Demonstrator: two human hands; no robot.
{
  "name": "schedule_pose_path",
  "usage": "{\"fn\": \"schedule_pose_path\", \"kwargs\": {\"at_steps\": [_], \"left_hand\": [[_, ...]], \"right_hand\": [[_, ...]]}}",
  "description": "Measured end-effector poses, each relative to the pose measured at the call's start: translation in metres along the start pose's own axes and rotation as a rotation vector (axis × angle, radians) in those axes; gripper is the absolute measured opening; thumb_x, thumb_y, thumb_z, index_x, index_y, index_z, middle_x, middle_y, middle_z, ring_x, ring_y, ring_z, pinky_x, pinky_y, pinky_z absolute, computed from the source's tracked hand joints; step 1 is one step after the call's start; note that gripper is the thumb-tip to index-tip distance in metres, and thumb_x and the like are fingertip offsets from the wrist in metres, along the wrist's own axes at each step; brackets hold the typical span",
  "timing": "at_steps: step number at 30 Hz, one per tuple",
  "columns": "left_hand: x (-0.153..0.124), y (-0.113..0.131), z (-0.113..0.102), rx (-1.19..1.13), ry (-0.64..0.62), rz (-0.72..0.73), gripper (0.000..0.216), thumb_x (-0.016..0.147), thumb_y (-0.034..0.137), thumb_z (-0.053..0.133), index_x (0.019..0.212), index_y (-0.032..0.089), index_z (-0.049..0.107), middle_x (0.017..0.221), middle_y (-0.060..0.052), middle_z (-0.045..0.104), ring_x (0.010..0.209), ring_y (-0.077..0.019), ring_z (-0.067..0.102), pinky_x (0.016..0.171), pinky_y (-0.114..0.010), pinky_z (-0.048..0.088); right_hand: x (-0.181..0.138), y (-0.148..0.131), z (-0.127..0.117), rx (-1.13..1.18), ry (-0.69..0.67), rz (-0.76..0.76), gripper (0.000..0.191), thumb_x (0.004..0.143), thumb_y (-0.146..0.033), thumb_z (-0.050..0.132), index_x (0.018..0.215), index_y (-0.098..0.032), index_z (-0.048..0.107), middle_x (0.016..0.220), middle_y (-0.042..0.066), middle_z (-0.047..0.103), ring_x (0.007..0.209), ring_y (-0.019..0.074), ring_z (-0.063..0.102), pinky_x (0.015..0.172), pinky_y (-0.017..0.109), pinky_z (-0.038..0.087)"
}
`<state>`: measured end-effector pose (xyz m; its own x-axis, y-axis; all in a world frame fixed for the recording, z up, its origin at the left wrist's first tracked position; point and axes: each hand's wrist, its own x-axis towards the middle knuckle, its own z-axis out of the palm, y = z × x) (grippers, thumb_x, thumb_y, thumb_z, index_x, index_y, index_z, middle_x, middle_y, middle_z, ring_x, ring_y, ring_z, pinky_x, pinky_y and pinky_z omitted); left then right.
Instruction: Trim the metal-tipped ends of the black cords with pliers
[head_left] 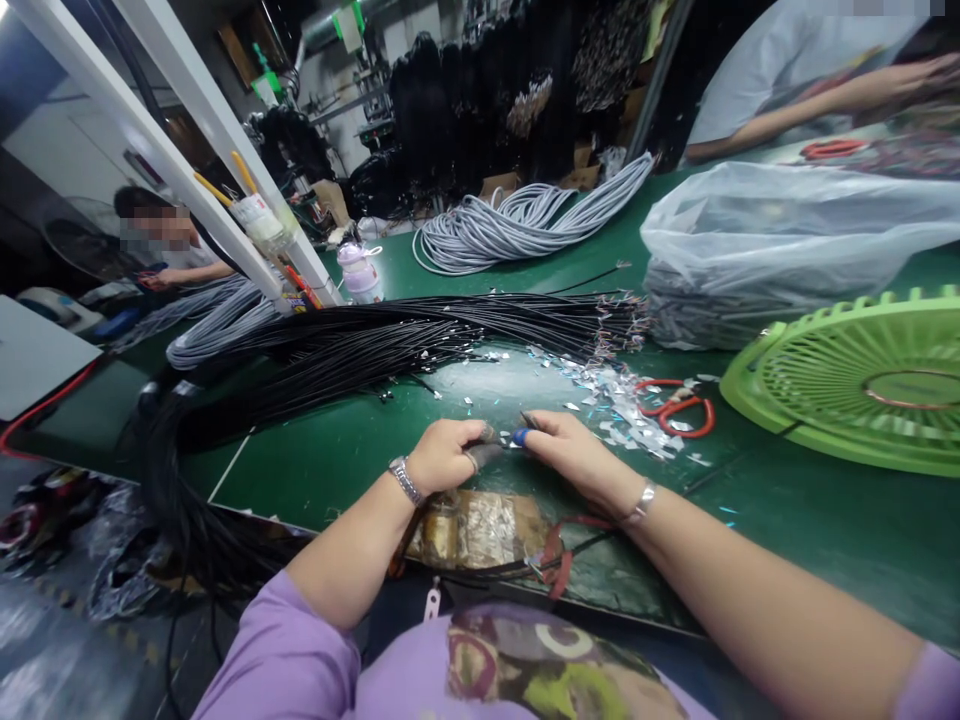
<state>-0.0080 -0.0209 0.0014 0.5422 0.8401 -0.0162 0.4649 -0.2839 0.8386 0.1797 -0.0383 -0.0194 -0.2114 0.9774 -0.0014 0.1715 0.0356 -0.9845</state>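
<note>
Black cable bundle: one; wearer's hands: two.

On my feed, the left hand and right hand are side by side over the counter, with a block between them and the near edge. Beyond my hands a cable bundle runs across, draping off the counter at left. Behind it are a bottle and, farther right, a cable coil. Right of my hands lie scraps, then scissors, then a fan, with a bag behind the fan.
</note>
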Motion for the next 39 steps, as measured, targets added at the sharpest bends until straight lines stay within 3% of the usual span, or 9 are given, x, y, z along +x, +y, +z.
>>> {"fn": "schedule_pose_path", "kwargs": {"at_steps": [3,5,11,15,20,25,29,34,39], "left_hand": [[-0.001,-0.001,-0.001,0.002,-0.020,0.018,0.025,0.075,0.041,0.064,0.073,0.016,0.062,0.061,0.002,0.058,0.058,-0.0094,0.048,0.057,-0.021,0.036],[0.001,-0.001,-0.001,-0.162,-0.031,-0.076,0.034,0.072,0.049,0.065,0.073,0.016,0.059,0.055,0.003,0.053,0.050,-0.0080,0.046,0.051,-0.020,0.036],[0.006,0.003,-0.002,-0.482,0.011,-0.238,0.055,0.057,0.067,0.068,0.069,0.017,0.049,0.046,0.007,0.047,0.034,-0.0042,0.035,0.036,-0.017,0.026],[0.005,0.004,0.000,-0.447,-0.039,-0.229,0.052,0.061,0.064,0.068,0.071,0.017,0.049,0.046,0.007,0.047,0.034,-0.0040,0.035,0.036,-0.017,0.025],[0.004,-0.001,0.003,-0.273,0.039,-0.167,0.045,0.071,0.060,0.062,0.074,0.016,0.054,0.049,0.006,0.048,0.038,-0.0056,0.037,0.040,-0.019,0.029],[-0.002,-0.001,0.002,0.282,0.193,0.069,0.022,0.081,0.035,0.057,0.070,0.016,0.060,0.062,0.000,0.059,0.058,-0.0106,0.050,0.056,-0.022,0.036],[-0.007,0.003,0.001,0.560,0.118,0.170,0.017,0.081,0.027,0.053,0.070,0.018,0.061,0.065,-0.002,0.062,0.061,-0.0133,0.054,0.057,-0.024,0.035],[-0.006,0.002,0.003,0.161,-0.062,0.142,0.026,0.080,0.039,0.056,0.069,0.017,0.057,0.060,-0.001,0.060,0.053,-0.0101,0.052,0.053,-0.022,0.037],[0.001,0.001,0.000,-0.425,0.086,-0.179,0.051,0.069,0.067,0.060,0.073,0.018,0.048,0.047,0.006,0.050,0.033,-0.0051,0.035,0.036,-0.019,0.024]], "right_hand": [[0.001,0.002,0.004,0.215,-0.080,0.236,0.020,0.067,-0.034,0.055,0.056,-0.021,0.045,0.047,-0.006,0.040,0.041,0.0069,0.027,0.041,0.022,0.019],[0.002,0.001,0.003,0.291,-0.078,0.243,0.022,0.067,-0.038,0.057,0.060,-0.021,0.046,0.048,-0.007,0.040,0.040,0.0065,0.026,0.040,0.022,0.018],[0.000,-0.001,-0.001,0.068,0.147,-0.209,0.035,0.070,-0.035,0.066,0.102,-0.020,0.059,0.080,0.003,0.063,0.055,0.0108,0.044,0.052,0.025,0.039],[-0.004,0.003,0.004,-0.023,0.145,-0.313,0.040,0.076,-0.028,0.060,0.115,-0.022,0.056,0.087,0.004,0.065,0.056,0.0115,0.047,0.057,0.028,0.044],[-0.003,0.001,0.007,0.102,0.130,-0.152,0.047,0.070,-0.031,0.066,0.114,-0.020,0.054,0.072,0.000,0.063,0.063,0.0143,0.055,0.061,0.029,0.045],[-0.003,-0.005,0.007,0.306,0.067,0.138,0.050,0.060,-0.037,0.072,0.103,-0.017,0.056,0.066,-0.003,0.056,0.051,0.0103,0.047,0.046,0.024,0.033],[-0.001,-0.004,0.003,0.218,0.106,0.053,0.041,0.058,-0.028,0.068,0.097,-0.019,0.057,0.064,-0.004,0.055,0.057,0.0123,0.050,0.053,0.025,0.038],[0.008,0.002,-0.009,0.157,0.185,0.077,0.031,0.059,-0.030,0.063,0.087,-0.019,0.058,0.059,-0.006,0.047,0.050,0.0103,0.042,0.048,0.024,0.032],[0.012,0.007,-0.011,0.036,0.164,0.059,0.018,0.071,-0.039,0.056,0.072,-0.021,0.057,0.050,-0.005,0.046,0.046,0.0116,0.041,0.049,0.026,0.034]]}}
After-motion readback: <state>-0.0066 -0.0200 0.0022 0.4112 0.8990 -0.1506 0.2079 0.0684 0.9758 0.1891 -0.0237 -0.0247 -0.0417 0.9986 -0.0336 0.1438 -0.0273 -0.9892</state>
